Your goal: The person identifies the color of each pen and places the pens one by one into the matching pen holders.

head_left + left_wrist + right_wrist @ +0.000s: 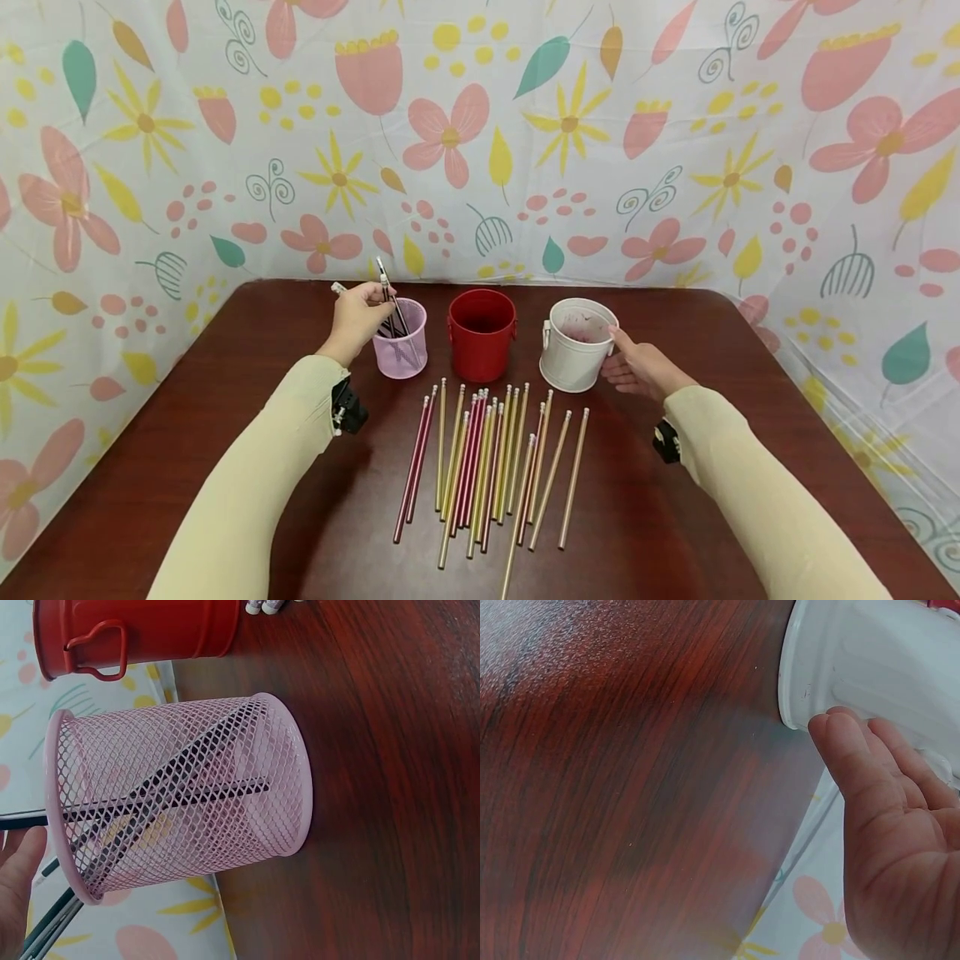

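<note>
Left-hand grip (pixel 362 318) is clamping on a dark pencil (pixel 22 820) at the mouth of the pink mesh cup (pixel 390 365), just left of the red bucket (pixel 480 354); right-hand grip (pixel 637 362) is resting with fingers apart and extended, touching the white bucket (pixel 567 367) right of the red bucket. By appearance, the step in hand is centring on the dark pencil, though whether it is going in or coming out is unclear. Next, the move is probably calling for a straight path through the cup's mouth, without catching its rim.

Floral cloth (pixel 450 200) is hanging behind the red bucket and along both sides of the wood-grained, reddish-brown worktop (pixel 637 492). Gold pencils (pixel 573 479) and magenta pencils (pixel 411 471) are lying in front of the red bucket, several overlapping, their white erasers (pixel 586 412) pointing towards it.
</note>
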Action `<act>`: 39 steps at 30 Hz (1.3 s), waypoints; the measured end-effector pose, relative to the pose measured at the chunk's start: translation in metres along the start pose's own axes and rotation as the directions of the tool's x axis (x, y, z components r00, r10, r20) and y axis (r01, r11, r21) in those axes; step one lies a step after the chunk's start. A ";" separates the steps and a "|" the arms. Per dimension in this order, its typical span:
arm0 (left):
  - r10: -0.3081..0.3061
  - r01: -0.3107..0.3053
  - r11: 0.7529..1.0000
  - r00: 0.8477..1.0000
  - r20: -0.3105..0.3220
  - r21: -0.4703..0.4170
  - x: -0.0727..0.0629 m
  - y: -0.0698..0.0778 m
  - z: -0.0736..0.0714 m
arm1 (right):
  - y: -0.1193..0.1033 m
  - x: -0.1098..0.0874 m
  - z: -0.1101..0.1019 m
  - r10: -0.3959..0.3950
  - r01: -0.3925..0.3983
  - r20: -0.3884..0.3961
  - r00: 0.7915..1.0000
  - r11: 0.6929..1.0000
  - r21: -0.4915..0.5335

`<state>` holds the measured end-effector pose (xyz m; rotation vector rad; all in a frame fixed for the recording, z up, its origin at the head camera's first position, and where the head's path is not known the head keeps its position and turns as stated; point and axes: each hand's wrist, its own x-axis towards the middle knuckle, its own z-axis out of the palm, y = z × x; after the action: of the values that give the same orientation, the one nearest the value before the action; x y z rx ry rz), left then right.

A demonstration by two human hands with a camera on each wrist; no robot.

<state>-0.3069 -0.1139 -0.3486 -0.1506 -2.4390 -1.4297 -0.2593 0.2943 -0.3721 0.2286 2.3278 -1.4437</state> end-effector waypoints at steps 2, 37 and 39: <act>-0.007 0.007 1.000 1.000 0.001 -0.001 -0.001 -0.002 0.000 | 0.002 0.001 0.000 0.004 -0.004 -0.002 1.000 1.000 0.004; -0.052 0.060 0.997 0.986 -0.157 0.047 -0.008 -0.025 -0.017 | 0.002 -0.001 0.000 -0.026 0.026 0.015 1.000 1.000 0.006; -0.053 0.063 0.996 0.986 -0.160 0.061 -0.009 -0.027 -0.017 | 0.002 -0.001 0.000 -0.027 0.027 0.011 1.000 1.000 0.005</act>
<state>-0.3017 -0.1413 -0.3657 0.0475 -2.3740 -1.3290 -0.2577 0.2952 -0.3735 0.1902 2.3271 -1.4598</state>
